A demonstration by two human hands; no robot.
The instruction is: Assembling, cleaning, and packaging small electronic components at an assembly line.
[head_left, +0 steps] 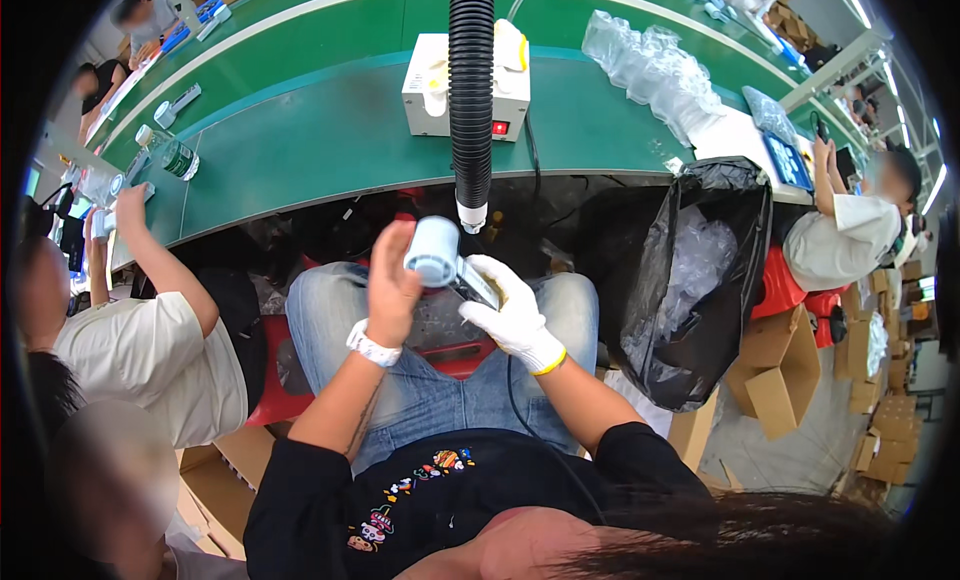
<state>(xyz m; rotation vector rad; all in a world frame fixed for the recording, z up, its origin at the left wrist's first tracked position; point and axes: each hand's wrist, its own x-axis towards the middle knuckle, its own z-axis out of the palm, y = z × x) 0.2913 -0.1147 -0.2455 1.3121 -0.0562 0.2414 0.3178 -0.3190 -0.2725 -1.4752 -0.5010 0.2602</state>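
A pale blue handheld device (pixel 434 252) with a round, cup-like head and a slim grey handle is held above my lap. My gloved right hand (pixel 507 312) is closed around the handle. My bare left hand (pixel 392 290), with a white watch at the wrist, is against the left side of the round head. Its fingers look stretched out, partly hidden by the head and slightly blurred. Just beyond the device hangs a black corrugated hose (pixel 471 100) with a white tip, apart from both hands.
On the green bench (pixel 330 120) stand a white box (pixel 426 120) with a red switch, a bottle (pixel 170 156), a similar device (pixel 178 107) and clear plastic packaging (pixel 655 70). A black bin bag (pixel 690 360) hangs at right. Co-workers sit on both sides; cardboard boxes (pixel 778 375) are on the floor.
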